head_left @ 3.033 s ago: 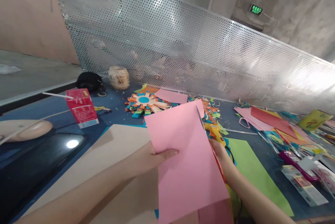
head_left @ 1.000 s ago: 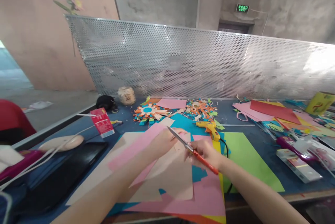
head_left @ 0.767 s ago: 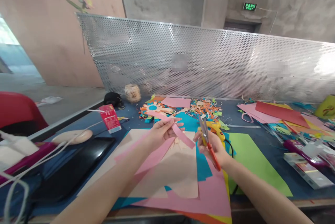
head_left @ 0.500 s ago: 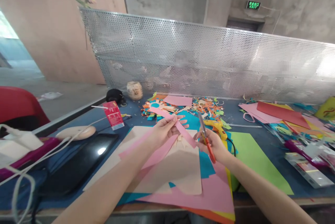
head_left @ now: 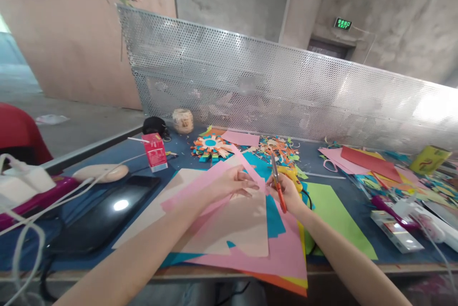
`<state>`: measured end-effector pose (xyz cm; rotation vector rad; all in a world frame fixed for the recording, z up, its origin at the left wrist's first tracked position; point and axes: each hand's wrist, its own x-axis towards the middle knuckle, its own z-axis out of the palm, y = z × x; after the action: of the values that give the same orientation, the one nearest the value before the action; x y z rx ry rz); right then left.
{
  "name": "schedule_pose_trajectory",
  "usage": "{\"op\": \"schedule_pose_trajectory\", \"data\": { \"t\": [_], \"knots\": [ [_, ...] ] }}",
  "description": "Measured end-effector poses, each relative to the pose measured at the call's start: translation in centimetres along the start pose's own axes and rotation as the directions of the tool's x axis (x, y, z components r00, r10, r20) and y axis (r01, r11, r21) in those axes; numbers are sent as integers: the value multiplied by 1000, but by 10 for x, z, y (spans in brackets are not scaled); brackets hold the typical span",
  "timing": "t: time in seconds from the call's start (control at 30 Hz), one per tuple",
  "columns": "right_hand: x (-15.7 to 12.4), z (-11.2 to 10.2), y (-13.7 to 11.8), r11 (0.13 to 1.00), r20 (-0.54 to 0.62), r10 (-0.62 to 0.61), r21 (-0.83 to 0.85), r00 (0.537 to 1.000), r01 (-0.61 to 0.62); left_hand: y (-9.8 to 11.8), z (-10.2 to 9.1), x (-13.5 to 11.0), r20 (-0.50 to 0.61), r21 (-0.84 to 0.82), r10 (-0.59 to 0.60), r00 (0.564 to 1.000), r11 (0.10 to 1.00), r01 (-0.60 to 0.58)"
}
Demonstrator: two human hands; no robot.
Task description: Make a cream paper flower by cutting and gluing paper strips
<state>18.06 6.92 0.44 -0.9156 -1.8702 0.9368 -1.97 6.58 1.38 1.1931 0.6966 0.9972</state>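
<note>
My right hand (head_left: pixel 286 192) is closed around a pair of scissors (head_left: pixel 277 183) with orange-red handles, blades pointing up and away. Its fingertips also pinch the near end of a pink paper strip (head_left: pixel 250 167), which slants up to the left. Beside the strip, my left hand (head_left: pixel 239 183) has its fingers loosely apart and nothing plainly gripped. Larger pink paper (head_left: pixel 196 187) lies beneath the left forearm on a beige sheet (head_left: pixel 246 229). Beyond the hands sits a layered paper flower (head_left: pixel 210 143) with a blue centre.
A yellow glue gun (head_left: pixel 291 175) lies just behind my right hand. Green paper (head_left: pixel 332 215) is to the right, paper scraps (head_left: pixel 279 146) at the back. On the left are a dark tablet-like slab (head_left: pixel 103 215), a red carton (head_left: pixel 156 152) and white cables (head_left: pixel 39 220). A perforated metal panel (head_left: pixel 222 67) stands behind.
My left hand has loosened from the pink strip and its fingers have come apart. The right hand keeps the scissors and the strip's end. The view has shifted slightly.
</note>
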Motion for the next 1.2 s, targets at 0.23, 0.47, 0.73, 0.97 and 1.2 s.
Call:
{"op": "schedule_pose_trajectory", "data": {
  "t": [0.23, 0.47, 0.73, 0.97, 1.2],
  "knots": [
    [-2, 6, -2, 999, 35, 17, -47, 999, -16, -7, 4, 4, -58, 123, 63, 996, 991, -56],
    [-1, -8, -10, 969, -4, -23, -248, 1000, 21, 8, -13, 4, -371, 113, 282, 885, 959, -259],
    [4, -25, -14, 844, 184, 178, -534, 967, -54, 14, -10, -1, -412, 98, 358, 838, 932, -350],
    [3, -23, -14, 905, 243, 207, -415, 948, -91, 21, -13, -4, -445, 138, 419, 792, 905, -402],
    [1, -26, -16, 924, 270, 214, -366, 939, -106, 23, -9, -8, -453, 248, 469, 758, 883, -399]
  ]
}}
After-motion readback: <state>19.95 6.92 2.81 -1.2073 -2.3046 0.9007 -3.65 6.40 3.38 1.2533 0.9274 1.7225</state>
